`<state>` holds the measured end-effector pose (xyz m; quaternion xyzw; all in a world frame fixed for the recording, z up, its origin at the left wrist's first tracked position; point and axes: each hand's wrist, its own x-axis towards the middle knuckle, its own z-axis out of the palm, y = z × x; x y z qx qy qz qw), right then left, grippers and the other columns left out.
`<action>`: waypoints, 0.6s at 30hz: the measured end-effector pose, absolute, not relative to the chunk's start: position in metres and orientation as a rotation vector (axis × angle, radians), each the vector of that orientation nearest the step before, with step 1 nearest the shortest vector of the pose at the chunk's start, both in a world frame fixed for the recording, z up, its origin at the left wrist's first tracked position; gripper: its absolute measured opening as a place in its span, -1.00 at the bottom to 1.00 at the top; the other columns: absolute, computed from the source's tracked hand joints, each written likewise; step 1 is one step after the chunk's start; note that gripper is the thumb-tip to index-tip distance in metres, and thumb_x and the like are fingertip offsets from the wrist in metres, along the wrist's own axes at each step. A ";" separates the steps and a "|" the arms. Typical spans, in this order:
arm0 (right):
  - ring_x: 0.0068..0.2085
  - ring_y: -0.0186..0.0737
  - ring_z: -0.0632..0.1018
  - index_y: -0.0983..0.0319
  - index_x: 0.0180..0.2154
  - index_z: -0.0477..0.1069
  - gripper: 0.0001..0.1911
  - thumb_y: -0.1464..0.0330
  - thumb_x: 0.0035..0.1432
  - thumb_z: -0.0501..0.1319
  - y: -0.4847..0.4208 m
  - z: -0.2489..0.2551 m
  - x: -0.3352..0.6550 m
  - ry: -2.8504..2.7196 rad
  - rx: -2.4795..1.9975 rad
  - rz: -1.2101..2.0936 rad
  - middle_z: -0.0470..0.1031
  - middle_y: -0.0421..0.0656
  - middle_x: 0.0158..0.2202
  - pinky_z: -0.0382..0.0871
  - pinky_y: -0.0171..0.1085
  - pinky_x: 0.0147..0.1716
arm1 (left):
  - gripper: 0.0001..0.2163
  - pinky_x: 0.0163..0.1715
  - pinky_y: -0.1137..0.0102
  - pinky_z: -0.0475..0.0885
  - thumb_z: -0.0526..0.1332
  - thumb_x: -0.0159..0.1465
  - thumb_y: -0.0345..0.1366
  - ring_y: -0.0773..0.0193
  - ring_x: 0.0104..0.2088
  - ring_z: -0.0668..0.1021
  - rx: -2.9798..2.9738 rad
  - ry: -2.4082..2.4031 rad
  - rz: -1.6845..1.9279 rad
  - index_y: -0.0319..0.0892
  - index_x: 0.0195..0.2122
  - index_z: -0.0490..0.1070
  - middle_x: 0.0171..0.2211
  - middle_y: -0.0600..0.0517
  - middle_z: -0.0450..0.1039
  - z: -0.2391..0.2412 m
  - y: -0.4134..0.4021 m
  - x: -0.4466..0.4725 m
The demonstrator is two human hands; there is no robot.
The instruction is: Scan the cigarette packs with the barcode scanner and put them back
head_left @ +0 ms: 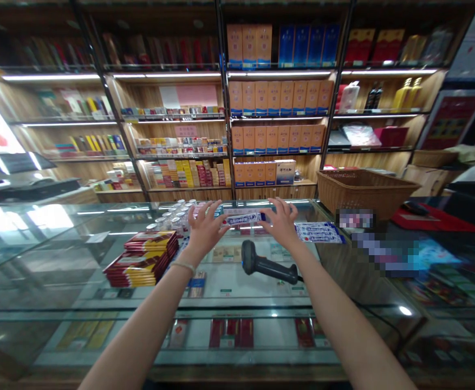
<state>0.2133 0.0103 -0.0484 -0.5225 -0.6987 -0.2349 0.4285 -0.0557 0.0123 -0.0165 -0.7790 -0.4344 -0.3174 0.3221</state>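
A slim blue-and-white packet [243,219] is stretched level between my two hands above the glass counter. My left hand [207,227] pinches its left end between thumb and fingers, the other fingers raised. At the right end, my right hand [281,221] pinches it the same way. Just below lies a black barcode scanner [267,265], its head toward the left. More of the blue-and-white packets [319,232] lie side by side to the right of my right hand. Left of my left forearm sit stacked red-and-yellow packets [143,257].
Small clear-capped jars [174,214] stand behind my left hand. A brown wicker basket [363,189] rests at the counter's right back. The glass counter [221,300] shows boxed goods beneath it. Shelves of orange boxes [278,140] line the wall. A dark cable [377,319] runs at the right.
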 end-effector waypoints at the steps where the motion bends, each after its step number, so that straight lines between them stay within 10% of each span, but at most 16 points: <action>1: 0.33 0.13 0.25 0.01 -0.06 0.57 -0.78 0.16 0.28 0.30 0.010 -0.048 0.212 -1.742 -1.299 -0.560 0.38 -0.05 0.28 -0.06 0.21 0.27 | -0.81 0.36 -0.17 -0.20 0.38 0.25 -0.12 -0.10 0.34 0.31 -2.027 -1.145 -0.833 0.04 -0.13 0.58 0.32 -0.05 0.37 -0.016 0.005 -0.058; 18: 0.34 0.09 0.23 -0.04 -0.05 0.57 -0.69 0.07 0.18 0.39 0.010 -0.040 0.174 -2.102 -1.011 -0.678 0.38 -0.10 0.28 -0.16 0.17 0.32 | -0.83 0.33 -0.12 -0.18 0.37 0.25 -0.08 -0.10 0.26 0.39 -1.856 -1.250 -0.875 -0.01 -0.22 0.56 0.26 -0.04 0.45 -0.040 -0.095 -0.102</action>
